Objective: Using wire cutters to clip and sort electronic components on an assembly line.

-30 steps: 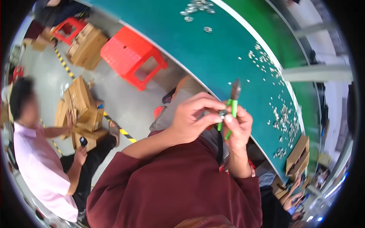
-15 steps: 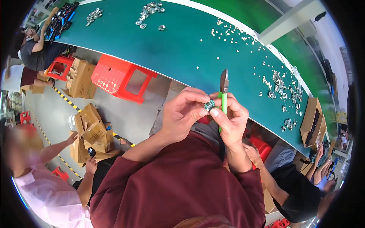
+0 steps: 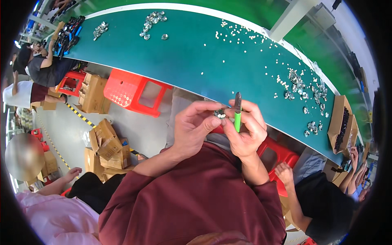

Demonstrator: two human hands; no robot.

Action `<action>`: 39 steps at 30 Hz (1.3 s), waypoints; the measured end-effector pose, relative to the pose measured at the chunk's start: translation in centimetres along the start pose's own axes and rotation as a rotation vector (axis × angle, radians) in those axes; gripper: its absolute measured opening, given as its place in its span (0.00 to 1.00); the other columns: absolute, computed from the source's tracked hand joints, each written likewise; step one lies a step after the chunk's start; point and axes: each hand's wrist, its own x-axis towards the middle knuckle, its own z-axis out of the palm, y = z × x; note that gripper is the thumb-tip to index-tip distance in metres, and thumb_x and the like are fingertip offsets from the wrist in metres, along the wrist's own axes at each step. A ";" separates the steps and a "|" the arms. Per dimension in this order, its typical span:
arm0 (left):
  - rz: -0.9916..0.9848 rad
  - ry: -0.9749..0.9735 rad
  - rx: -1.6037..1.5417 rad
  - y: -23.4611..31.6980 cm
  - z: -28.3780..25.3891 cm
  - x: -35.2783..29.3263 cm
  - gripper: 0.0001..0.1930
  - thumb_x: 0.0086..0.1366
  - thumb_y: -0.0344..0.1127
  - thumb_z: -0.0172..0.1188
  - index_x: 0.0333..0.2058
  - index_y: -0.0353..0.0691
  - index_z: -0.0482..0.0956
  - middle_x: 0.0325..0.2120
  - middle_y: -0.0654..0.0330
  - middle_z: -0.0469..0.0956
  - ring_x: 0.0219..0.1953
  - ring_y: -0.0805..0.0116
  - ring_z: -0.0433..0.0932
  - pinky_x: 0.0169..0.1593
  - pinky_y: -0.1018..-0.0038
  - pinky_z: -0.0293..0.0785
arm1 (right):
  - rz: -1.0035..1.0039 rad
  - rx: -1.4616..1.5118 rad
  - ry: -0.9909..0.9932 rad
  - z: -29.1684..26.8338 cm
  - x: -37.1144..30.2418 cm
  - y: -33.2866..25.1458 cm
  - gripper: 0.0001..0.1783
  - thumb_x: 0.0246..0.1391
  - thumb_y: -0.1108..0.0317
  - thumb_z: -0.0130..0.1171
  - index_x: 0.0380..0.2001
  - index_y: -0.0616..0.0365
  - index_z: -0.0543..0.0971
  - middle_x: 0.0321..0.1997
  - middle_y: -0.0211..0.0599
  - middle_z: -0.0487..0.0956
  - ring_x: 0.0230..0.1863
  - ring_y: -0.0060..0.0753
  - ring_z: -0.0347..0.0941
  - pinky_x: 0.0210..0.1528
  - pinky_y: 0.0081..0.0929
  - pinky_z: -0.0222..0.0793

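Observation:
Between the thumb and fingertips of my left hand is a small round electronic part, green and silvery, held above my lap at the table's near edge. The fingers cover much of it. My right hand is closed around cutting pliers with green handles, their dark metal jaws pointing up, away from me. Its thumb and forefinger tips also come close to the small part's right side; whether they touch it I cannot tell. The pliers' jaws stand apart from the part.
The green table carries scattered small white pieces, clusters of silvery round parts and an open cardboard box at right. A red stool and cartons stand left. Other people sit on both sides.
The small part has turned in my fingers, showing a more silvery face. The pliers have sunk lower in my right hand. The view has shifted slightly; the person at left has moved.

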 end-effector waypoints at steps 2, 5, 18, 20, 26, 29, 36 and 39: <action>-0.016 0.028 -0.064 0.6 0.3 0.7 0.17 0.67 0.23 0.63 0.53 0.33 0.75 0.50 0.51 0.80 0.50 0.65 0.81 0.55 0.69 0.79 | 0.000 -0.044 -0.025 -0.6 0.4 -0.3 0.11 0.44 0.81 0.72 0.33 0.66 0.82 0.44 0.44 0.82 0.32 0.29 0.78 0.30 0.24 0.73; 0.029 0.009 -0.052 0.9 -0.9 1.8 0.17 0.64 0.21 0.65 0.50 0.32 0.75 0.49 0.48 0.79 0.50 0.61 0.81 0.55 0.65 0.80 | 0.031 -0.155 -0.128 -2.1 0.0 -0.4 0.10 0.41 0.81 0.69 0.32 0.66 0.83 0.45 0.45 0.82 0.31 0.33 0.79 0.32 0.27 0.74; 0.097 -0.097 -0.002 0.1 -2.9 3.6 0.13 0.62 0.20 0.67 0.45 0.31 0.78 0.51 0.44 0.76 0.48 0.54 0.83 0.54 0.59 0.82 | 0.025 -0.448 -0.407 -4.2 0.8 -1.4 0.21 0.32 0.77 0.65 0.37 0.63 0.84 0.50 0.47 0.80 0.44 0.51 0.80 0.52 0.45 0.76; 0.102 -0.108 0.003 0.1 -2.9 3.6 0.13 0.61 0.20 0.67 0.45 0.31 0.78 0.51 0.44 0.76 0.48 0.54 0.83 0.54 0.59 0.82 | 0.028 -0.480 -0.410 -4.4 0.8 -1.8 0.22 0.32 0.77 0.65 0.38 0.62 0.85 0.51 0.46 0.79 0.44 0.51 0.80 0.52 0.46 0.75; 0.141 -0.131 0.065 0.3 -2.8 3.7 0.12 0.60 0.18 0.67 0.43 0.30 0.80 0.50 0.44 0.77 0.48 0.54 0.83 0.52 0.60 0.84 | 0.020 -0.555 -0.456 -4.9 1.2 -2.6 0.23 0.31 0.75 0.67 0.39 0.61 0.85 0.51 0.47 0.79 0.45 0.51 0.80 0.52 0.45 0.75; 0.171 -0.152 0.131 0.6 -3.1 3.8 0.11 0.60 0.18 0.67 0.43 0.30 0.81 0.50 0.44 0.77 0.47 0.54 0.83 0.51 0.62 0.85 | -0.002 -0.607 -0.489 -4.9 1.6 -3.1 0.23 0.31 0.75 0.67 0.39 0.61 0.84 0.51 0.47 0.79 0.45 0.51 0.80 0.52 0.45 0.76; 0.154 -0.188 0.151 1.0 -3.5 3.9 0.11 0.60 0.19 0.67 0.42 0.30 0.82 0.49 0.44 0.78 0.47 0.55 0.83 0.50 0.62 0.84 | -0.003 -0.530 -0.485 -4.4 1.8 -3.4 0.16 0.35 0.79 0.67 0.33 0.64 0.82 0.41 0.44 0.80 0.31 0.46 0.78 0.35 0.37 0.73; 0.124 -0.200 0.111 0.8 -3.6 3.9 0.12 0.60 0.19 0.67 0.43 0.31 0.82 0.49 0.44 0.78 0.46 0.55 0.83 0.50 0.62 0.84 | 0.004 -0.518 -0.482 -4.5 1.6 -3.3 0.13 0.37 0.78 0.67 0.32 0.62 0.82 0.39 0.41 0.79 0.29 0.42 0.77 0.33 0.35 0.72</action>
